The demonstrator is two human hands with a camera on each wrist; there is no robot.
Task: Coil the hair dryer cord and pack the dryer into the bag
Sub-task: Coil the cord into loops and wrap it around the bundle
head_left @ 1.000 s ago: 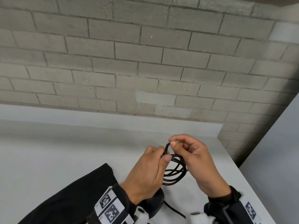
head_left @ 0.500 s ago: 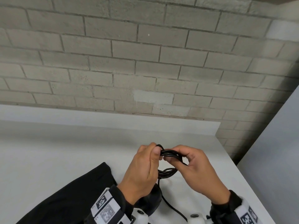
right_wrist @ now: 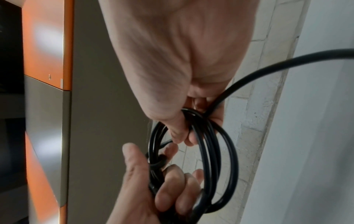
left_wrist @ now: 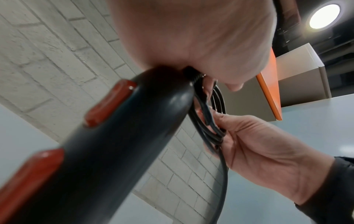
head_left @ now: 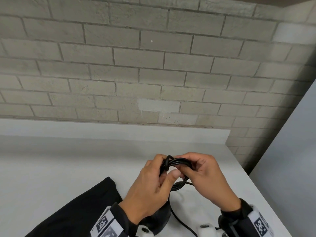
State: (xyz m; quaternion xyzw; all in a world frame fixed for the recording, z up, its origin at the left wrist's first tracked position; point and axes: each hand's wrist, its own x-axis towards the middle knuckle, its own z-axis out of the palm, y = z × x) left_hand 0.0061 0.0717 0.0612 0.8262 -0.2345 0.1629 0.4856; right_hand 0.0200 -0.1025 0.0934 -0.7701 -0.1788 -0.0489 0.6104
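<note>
My left hand (head_left: 150, 189) and right hand (head_left: 206, 178) both grip the coiled black cord (head_left: 177, 162), held just above the white table (head_left: 68, 168). The dryer (left_wrist: 118, 136) hangs under my left wrist; the black bag (head_left: 71, 212) lies on the table beside it.

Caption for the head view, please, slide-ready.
Both hands, left hand and right hand, grip a coiled black hair dryer cord above a white table.

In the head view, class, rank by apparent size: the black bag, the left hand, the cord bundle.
1. Bag, though partly cut off.
2. Left hand.
3. Cord bundle, mostly hidden by both hands.
</note>
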